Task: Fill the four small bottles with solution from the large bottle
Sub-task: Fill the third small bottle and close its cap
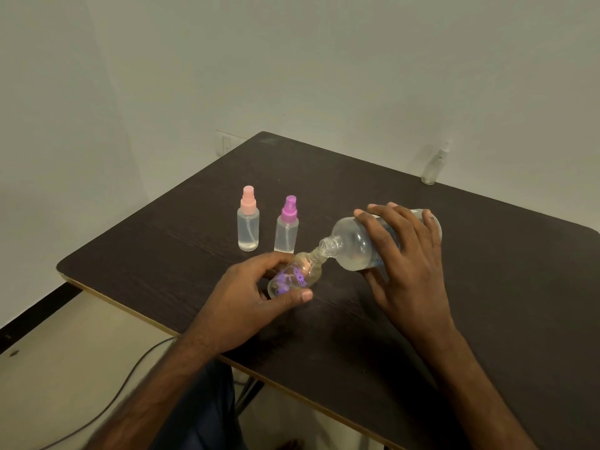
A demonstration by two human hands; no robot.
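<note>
My right hand (402, 254) grips the large clear bottle (354, 245), tipped on its side with its open mouth against the neck of a small uncapped bottle (300, 276) with a purple print. My left hand (250, 303) holds that small bottle, tilted toward the large one, just above the dark table (487, 287). Two small spray bottles stand upright behind: one with a pink cap (248, 222), one with a purple cap (287, 227). Both hold clear liquid. A fourth small clear bottle (433, 165) stands at the table's far edge near the wall.
The table's near-left edge runs diagonally below my left arm. A grey cable (130, 375) lies on the floor beneath. A wall socket (227, 144) sits behind the table's far corner.
</note>
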